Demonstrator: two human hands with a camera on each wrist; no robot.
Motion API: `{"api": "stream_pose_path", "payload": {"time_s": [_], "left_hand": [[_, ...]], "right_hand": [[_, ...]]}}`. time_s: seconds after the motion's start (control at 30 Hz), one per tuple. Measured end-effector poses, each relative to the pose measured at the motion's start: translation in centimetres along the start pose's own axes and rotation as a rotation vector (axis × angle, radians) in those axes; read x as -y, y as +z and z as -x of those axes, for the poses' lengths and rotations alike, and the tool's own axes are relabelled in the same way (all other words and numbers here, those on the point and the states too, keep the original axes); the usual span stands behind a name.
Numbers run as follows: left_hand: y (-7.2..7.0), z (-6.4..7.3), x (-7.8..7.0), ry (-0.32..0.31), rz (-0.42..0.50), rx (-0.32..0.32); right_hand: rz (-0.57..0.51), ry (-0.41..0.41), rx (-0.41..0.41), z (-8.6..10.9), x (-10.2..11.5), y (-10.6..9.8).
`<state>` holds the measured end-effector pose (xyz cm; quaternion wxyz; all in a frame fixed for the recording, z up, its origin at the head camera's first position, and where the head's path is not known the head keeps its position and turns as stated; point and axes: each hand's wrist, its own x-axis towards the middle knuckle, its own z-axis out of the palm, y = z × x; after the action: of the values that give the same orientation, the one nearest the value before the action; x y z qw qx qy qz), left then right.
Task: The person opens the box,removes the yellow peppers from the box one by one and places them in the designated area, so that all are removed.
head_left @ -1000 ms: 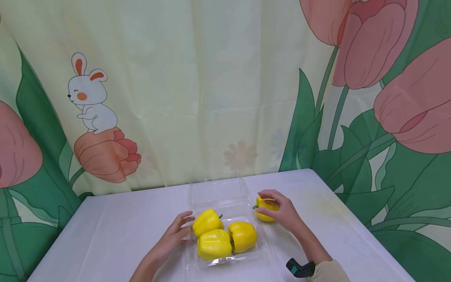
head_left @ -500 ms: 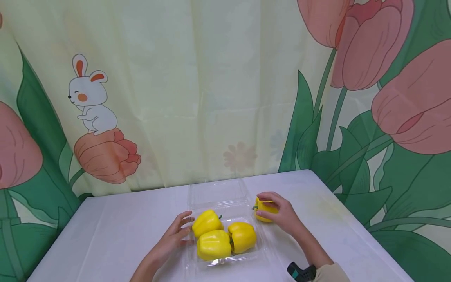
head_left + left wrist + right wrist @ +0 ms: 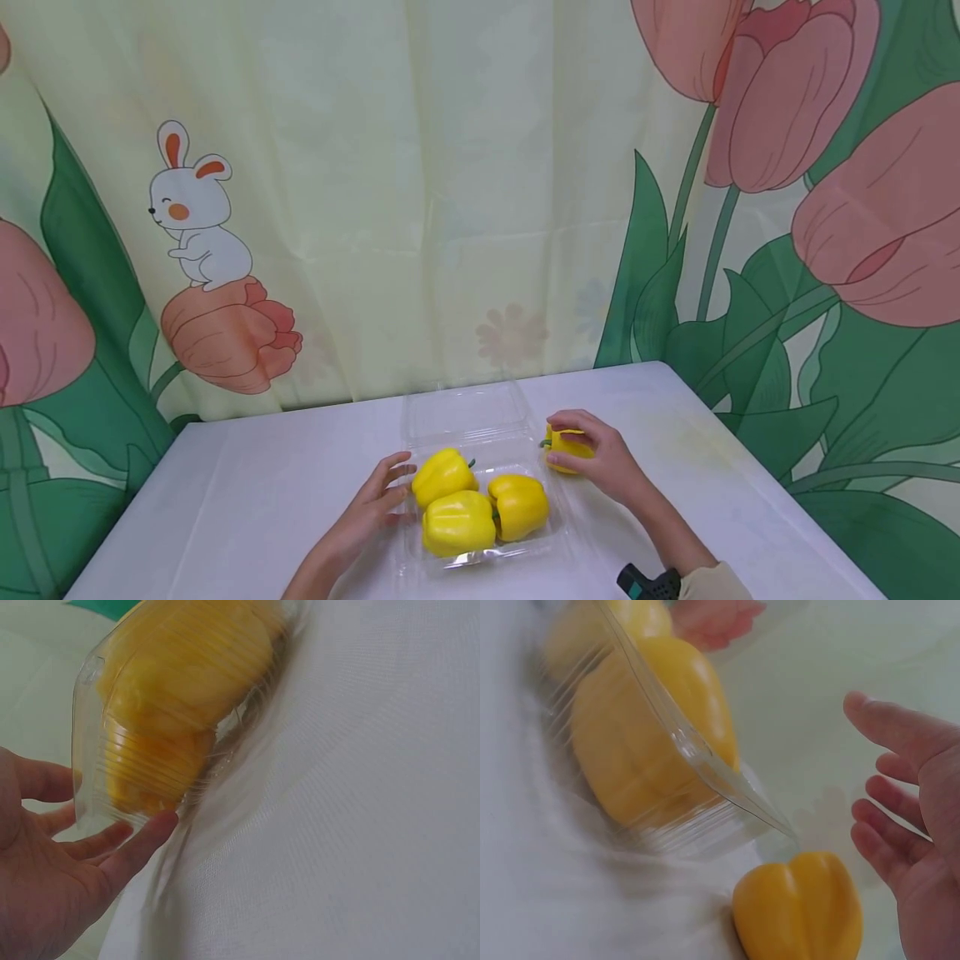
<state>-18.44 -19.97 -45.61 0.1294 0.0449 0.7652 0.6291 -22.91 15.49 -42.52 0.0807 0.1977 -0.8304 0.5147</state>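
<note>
Three yellow bell peppers lie in a clear plastic clamshell box (image 3: 468, 560): one at back left (image 3: 444, 477), one at front left (image 3: 458, 523) and one at right (image 3: 519, 507). The box's lid is folded back. My left hand (image 3: 365, 507) rests its fingertips against the box's left wall, as the left wrist view also shows (image 3: 60, 870). Outside the box, to its back right, a further yellow bell pepper (image 3: 566, 450) lies on the table. My right hand (image 3: 606, 457) hovers over it, fingers loosely bent; in the right wrist view they stand apart from this pepper (image 3: 799, 907).
The box's clear lid (image 3: 465, 412) lies toward the back of the white-covered table (image 3: 262, 500). Behind the table hangs a printed curtain (image 3: 360, 208) with tulips and a rabbit. A dark wrist device (image 3: 648, 583) sits near the right sleeve (image 3: 716, 583).
The head view has shifted slightly. Both hands keep nearly the same places, and the peppers and box stay as they were.
</note>
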Motion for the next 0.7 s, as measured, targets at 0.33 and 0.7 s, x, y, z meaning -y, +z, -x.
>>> {"api": "stream_pose_path", "payload": {"time_s": [0.33, 0.7], "left_hand": [[0.21, 0.04, -0.03, -0.005, 0.0, 0.002], [0.16, 0.07, -0.21, -0.005, -0.003, -0.012]], "right_hand": [[-0.038, -0.025, 0.043, 0.35, 0.25, 0.13], [-0.043, -0.043, 0.069, 0.52, 0.65, 0.5]]}}
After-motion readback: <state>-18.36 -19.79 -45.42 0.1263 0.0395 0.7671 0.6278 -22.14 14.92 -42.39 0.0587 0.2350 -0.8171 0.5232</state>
